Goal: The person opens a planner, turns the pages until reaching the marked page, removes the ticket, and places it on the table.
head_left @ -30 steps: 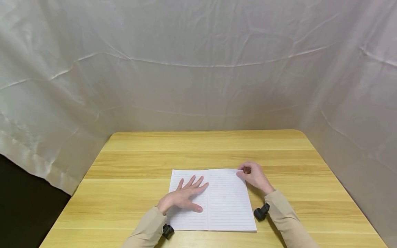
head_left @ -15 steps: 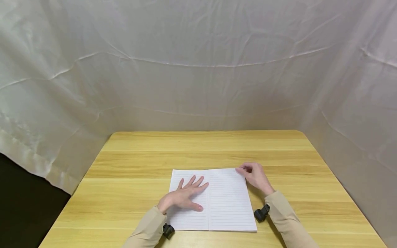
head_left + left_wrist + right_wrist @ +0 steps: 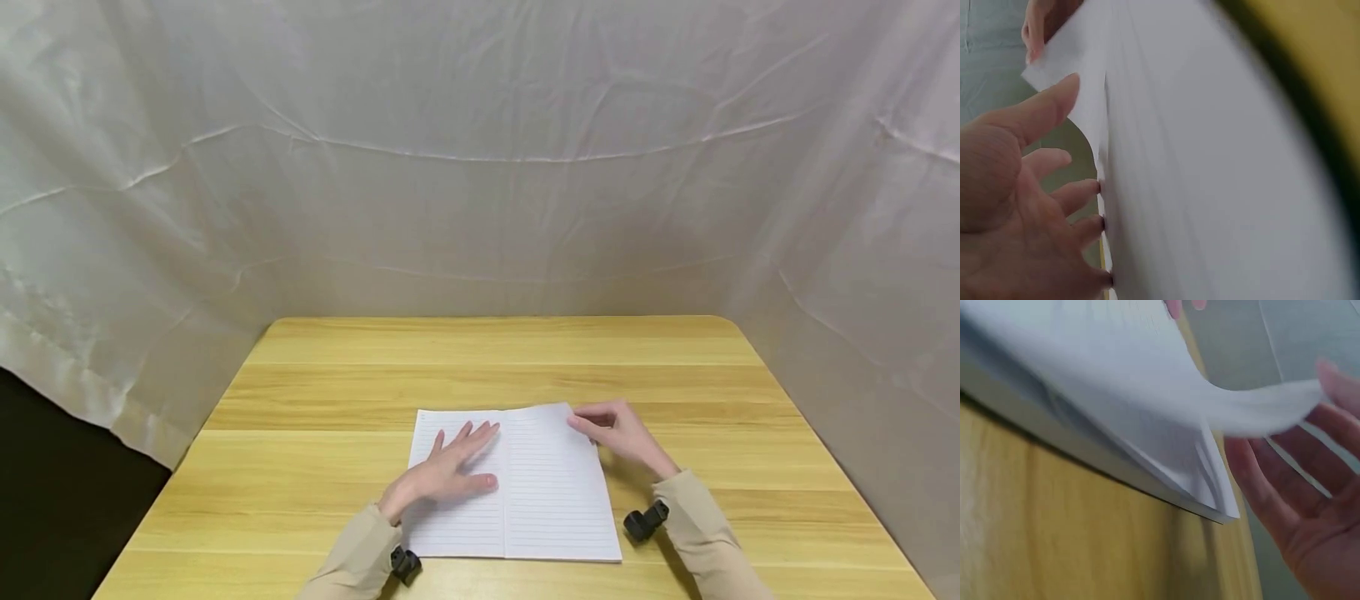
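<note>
The notebook lies spread on the table, well apart from its far edge and roughly midway between its left and right edges. My right hand pinches a page by its far right corner, which curves up from the sheets below. A light pinch seems best, so nothing creases; I cannot tell whether just one sheet is caught. My left hand lies over the left side, fingers straight and spread; steady pressure there should stop any sliding.
</note>
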Motion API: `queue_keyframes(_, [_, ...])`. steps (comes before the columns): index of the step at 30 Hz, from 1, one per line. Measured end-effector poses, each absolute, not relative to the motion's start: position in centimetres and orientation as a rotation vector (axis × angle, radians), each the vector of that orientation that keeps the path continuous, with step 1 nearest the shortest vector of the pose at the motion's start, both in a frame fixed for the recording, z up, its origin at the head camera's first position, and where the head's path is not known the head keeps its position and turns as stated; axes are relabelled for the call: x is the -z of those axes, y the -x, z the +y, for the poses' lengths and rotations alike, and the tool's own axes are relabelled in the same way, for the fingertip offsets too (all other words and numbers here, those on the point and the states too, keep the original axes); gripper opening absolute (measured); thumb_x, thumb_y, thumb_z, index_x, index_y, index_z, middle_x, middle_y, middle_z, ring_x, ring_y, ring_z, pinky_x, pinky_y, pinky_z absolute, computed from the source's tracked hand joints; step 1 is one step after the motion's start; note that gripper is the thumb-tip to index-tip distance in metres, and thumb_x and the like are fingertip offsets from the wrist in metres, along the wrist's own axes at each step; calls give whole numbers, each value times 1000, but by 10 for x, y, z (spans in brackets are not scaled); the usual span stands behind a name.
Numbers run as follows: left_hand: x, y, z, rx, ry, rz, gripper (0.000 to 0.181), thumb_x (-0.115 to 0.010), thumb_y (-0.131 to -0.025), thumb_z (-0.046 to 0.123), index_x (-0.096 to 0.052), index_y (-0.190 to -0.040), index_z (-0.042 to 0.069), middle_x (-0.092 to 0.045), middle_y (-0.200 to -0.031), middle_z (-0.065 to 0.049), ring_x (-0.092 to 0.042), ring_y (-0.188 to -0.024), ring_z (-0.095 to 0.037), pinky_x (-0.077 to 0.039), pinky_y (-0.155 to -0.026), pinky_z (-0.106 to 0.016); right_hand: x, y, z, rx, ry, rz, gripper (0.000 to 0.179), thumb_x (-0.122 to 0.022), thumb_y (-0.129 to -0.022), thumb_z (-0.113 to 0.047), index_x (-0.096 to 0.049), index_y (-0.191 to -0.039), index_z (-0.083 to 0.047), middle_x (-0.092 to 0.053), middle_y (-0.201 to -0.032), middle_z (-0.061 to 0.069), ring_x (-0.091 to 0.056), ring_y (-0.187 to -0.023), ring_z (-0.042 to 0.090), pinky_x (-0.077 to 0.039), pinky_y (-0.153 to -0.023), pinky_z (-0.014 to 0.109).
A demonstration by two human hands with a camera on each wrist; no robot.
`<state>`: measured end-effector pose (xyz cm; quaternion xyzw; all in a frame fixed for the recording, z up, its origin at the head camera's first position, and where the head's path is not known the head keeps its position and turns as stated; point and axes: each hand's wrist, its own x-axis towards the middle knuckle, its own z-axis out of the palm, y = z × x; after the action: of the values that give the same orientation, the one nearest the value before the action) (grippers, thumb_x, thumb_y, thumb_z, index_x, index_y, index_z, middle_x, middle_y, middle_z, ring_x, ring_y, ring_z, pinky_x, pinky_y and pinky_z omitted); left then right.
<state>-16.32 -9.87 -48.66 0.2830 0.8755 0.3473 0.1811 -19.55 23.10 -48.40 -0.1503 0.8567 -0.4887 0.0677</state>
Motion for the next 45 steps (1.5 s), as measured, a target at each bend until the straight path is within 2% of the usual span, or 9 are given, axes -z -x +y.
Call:
queue_keyframes(7, [485,169,-99,-1224,-779,2462,74,-59,-101,32,-23,-160,7,-26,-165,-18,-17,-155,-43,2,-124,-68,475,190,229,1441,589,2431,40,-65,-99,-28,-67,-130,-2,-65,-135,23,-70,-113,24,-60,-85,24])
queue_keyframes(11, [483,171,-98,-1389,-763,2412,72,-58,-102,30,-23,-161,9,-32,-163,-19,-29,-152,-40,-16,-126,-62,472,191,227,1440,728,2325,37,-64,-99,-23,-66,-131,-3,-60,-142,19,-62,-124,9,-55,-93,19])
queue_keyframes(15, [483,172,-96,-1543,-774,2327,68,-56,-104,25,-23,-161,9,-38,-160,-23,-37,-148,-43,-30,-122,-60,472,190,225,1404,832,2270,36,-64,-99,-21,-66,-131,-4,-55,-148,19,-56,-135,17,-51,-100,19])
queue_keyframes(18, [483,173,-95,-1636,-786,2242,65,-54,-105,22,-22,-160,7,-40,-157,-26,-41,-145,-44,-36,-120,-56,471,190,223,1358,877,2282,35,-64,-99,-22,-67,-131,-8,-53,-148,20,-52,-138,37,-52,-104,27])
queue_keyframes(24, [481,175,-92,-1742,-811,2138,59,-50,-106,18,-25,-159,8,-48,-150,-28,-49,-139,-43,-46,-114,-44,469,190,219,1304,929,2281,32,-65,-98,-22,-70,-128,-12,-55,-148,17,-53,-138,33,-51,-107,39])
queue_keyframes(27, [481,175,-90,-1752,-836,2131,53,-49,-107,18,-31,-156,6,-54,-144,-28,-54,-135,-44,-48,-112,-43,469,190,217,1303,951,2243,33,-66,-98,-21,-70,-129,-11,-54,-150,16,-50,-140,36,-49,-107,34])
queue_keyframes(31, [480,175,-89,-1763,-858,2107,46,-45,-108,17,-38,-151,1,-57,-140,-30,-58,-128,-47,-48,-111,-52,469,190,215,1319,979,2198,34,-66,-98,-19,-69,-129,-8,-52,-150,19,-44,-142,44,-44,-109,24])
queue_keyframes(35, [480,174,-88,-1747,-853,2105,42,-43,-109,19,-45,-147,1,-59,-139,-27,-60,-124,-46,-48,-110,-55,469,189,215,1312,1010,2185,34,-65,-98,-18,-68,-130,-7,-51,-150,21,-43,-142,48,-41,-112,23])
queue_keyframes(45, [482,173,-88,-1722,-788,2197,39,-44,-109,21,-55,-141,1,-61,-141,-19,-63,-124,-37,-45,-108,-25,473,188,215,1313,1004,2208,32,-65,-98,-18,-69,-129,-12,-53,-151,16,-45,-144,33,-38,-113,20])
